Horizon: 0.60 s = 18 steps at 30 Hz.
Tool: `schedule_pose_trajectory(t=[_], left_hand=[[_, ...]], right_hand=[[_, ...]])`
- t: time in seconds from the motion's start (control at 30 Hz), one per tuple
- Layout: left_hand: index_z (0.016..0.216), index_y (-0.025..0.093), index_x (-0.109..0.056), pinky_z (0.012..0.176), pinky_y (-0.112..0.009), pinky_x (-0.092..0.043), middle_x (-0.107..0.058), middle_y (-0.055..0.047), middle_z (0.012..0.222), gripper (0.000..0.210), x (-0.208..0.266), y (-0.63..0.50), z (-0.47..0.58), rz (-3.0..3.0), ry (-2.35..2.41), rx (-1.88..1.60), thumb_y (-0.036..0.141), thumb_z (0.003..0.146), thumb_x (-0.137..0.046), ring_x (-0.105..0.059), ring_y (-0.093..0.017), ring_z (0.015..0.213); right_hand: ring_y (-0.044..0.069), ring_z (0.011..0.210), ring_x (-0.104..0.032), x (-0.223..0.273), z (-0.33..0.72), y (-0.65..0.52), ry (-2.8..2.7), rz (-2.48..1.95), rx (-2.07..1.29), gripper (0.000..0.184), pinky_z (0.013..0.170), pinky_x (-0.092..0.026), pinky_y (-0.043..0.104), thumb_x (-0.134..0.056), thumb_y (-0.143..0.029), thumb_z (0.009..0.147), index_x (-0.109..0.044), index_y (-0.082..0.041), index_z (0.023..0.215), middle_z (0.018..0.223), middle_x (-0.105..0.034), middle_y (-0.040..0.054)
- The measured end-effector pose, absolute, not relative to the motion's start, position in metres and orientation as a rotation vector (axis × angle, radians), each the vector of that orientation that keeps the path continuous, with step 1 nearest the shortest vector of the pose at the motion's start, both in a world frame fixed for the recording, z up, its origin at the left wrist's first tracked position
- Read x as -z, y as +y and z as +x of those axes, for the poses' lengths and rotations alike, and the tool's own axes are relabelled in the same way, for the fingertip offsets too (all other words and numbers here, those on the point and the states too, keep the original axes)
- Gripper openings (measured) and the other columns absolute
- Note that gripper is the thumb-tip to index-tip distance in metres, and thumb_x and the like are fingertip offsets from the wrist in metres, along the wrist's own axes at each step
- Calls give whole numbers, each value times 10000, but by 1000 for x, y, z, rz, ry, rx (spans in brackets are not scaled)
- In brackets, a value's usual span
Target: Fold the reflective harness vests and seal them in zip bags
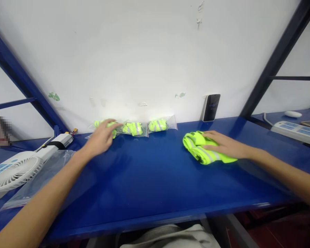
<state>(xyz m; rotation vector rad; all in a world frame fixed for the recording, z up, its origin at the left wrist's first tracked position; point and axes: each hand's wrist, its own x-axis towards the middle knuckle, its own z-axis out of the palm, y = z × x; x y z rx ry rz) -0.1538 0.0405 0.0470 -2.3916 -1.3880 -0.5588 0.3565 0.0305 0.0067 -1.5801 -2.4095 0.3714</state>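
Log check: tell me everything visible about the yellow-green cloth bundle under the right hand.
The cloth bundle is bright fluorescent yellow-green with silvery-grey bands and some dark edging. It looks like thin, soft fabric, loosely folded in several layers, with a flatter part reaching to the right. It lies on the blue table, right of the middle, nearer the person than the upright dark-screened device. The right hand rests across its top, covering part of it; what garment it is cannot be told.

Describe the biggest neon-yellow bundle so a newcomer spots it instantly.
On the blue table, look right of centre, in front of the upright black-screened phone. There the right hand lies on a folded, silver-striped neon-yellow bundle. Unlike the bagged neon-yellow packs along the wall, it is larger and unbagged.
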Motion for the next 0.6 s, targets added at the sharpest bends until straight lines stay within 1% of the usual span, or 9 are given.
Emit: schedule_pose_trajectory(t=[0.1,0.17,0.2,0.3,0.37,0.4,0.47,0.53,0.6], left_hand=[[1177,210,-679,1025,-410,-469,-662,-90,1238,552,-43,7,-104,-2825,-921,462,-23,788,-364,-603,-228,1147],[1126,222,-686,1055,-420,-445,-699,-67,1164,526,-40,-7,-73,-2938,-655,518,-44,797,-373,-616,-210,1113],[1106,220,-682,1024,-389,-466,-710,-62,1124,506,-38,-11,-61,-2968,-579,595,-51,813,-371,-629,-192,1073],[1050,208,-675,898,-321,-524,-689,-88,1104,350,-28,-11,-43,-2894,-457,971,6,870,-452,-642,-178,1024],[1030,189,-668,864,-334,-540,-659,-117,1098,210,-19,-8,-43,-2788,-421,1171,114,861,-570,-640,-202,1011],[1033,180,-665,870,-354,-542,-648,-128,1099,196,-14,-7,-44,-2776,-424,1174,172,844,-614,-637,-218,1010],[1085,169,-661,906,-403,-533,-636,-148,1143,267,-6,-6,-47,-2831,-506,999,271,840,-640,-627,-253,1040],[1202,175,-640,952,-435,-511,-610,-163,1238,354,-1,-5,-50,-2911,-684,763,340,890,-607,-605,-279,1111],[1281,189,-607,979,-432,-494,-600,-154,1265,391,-1,-4,-51,-2979,-868,660,393,951,-552,-591,-272,1142]], right_hand=[[368,1355,-476,6,303,28,-2360,-1501,-384,790,1130,-393,499,-443,-714,918,-490,-155,1474,1502,-460,186],[369,1360,-464,8,263,24,-2354,-1487,-358,753,1126,-375,533,-441,-698,926,-486,-182,1472,1518,-432,179],[376,1359,-460,8,244,21,-2354,-1493,-332,737,1114,-373,555,-431,-692,931,-482,-196,1474,1518,-429,177],[387,1281,-515,5,196,15,-2376,-1509,-275,702,1032,-418,573,-400,-693,937,-491,-231,1458,1488,-447,169],[386,1239,-545,4,176,14,-2367,-1506,-258,672,991,-444,554,-402,-686,938,-506,-249,1437,1453,-469,163],[384,1229,-554,4,170,15,-2349,-1504,-264,662,979,-453,544,-410,-679,937,-508,-252,1433,1446,-471,162],[368,1232,-563,3,166,19,-2310,-1464,-307,637,976,-468,509,-456,-630,937,-490,-247,1445,1448,-471,159],[332,1232,-576,2,174,26,-2273,-1372,-343,647,971,-486,452,-538,-513,921,-422,-226,1490,1427,-506,154],[296,1181,-612,-2,188,36,-2251,-1284,-315,709,938,-504,405,-597,-363,879,-348,-204,1523,1354,-582,140]])
